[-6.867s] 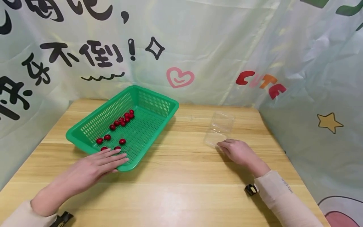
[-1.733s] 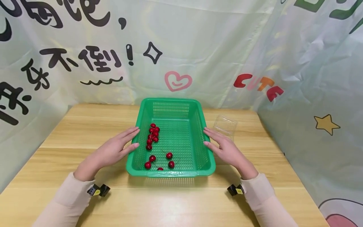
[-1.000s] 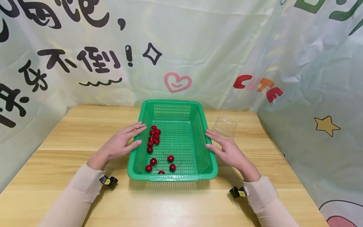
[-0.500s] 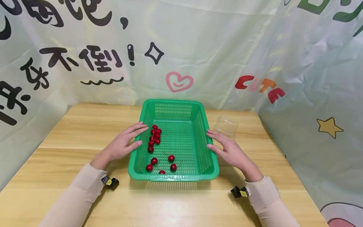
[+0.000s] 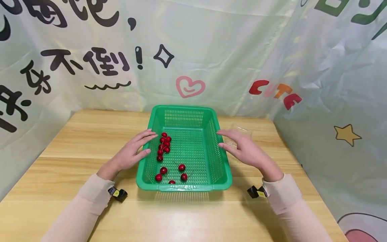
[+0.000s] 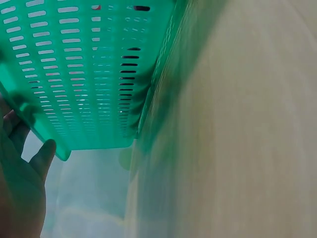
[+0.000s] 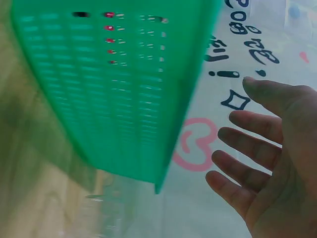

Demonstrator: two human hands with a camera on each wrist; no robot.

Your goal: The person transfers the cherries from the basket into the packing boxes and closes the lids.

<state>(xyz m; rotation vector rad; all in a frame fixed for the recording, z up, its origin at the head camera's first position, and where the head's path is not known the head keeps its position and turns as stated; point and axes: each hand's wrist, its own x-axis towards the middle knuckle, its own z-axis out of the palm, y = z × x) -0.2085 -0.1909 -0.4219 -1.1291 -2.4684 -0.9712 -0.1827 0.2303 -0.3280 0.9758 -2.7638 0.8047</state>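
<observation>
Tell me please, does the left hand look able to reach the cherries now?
Probably yes: the left hand is at the rim, cherries lie just inside the basket, and its open top leaves the way free.

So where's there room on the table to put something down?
On the table, in front of the green basket, between the sleeves; also left of the basket, beyond the left hand. It's crowded right of the basket, where the right hand and clear plastic box are.

Right hand beside basket (apart).
</observation>
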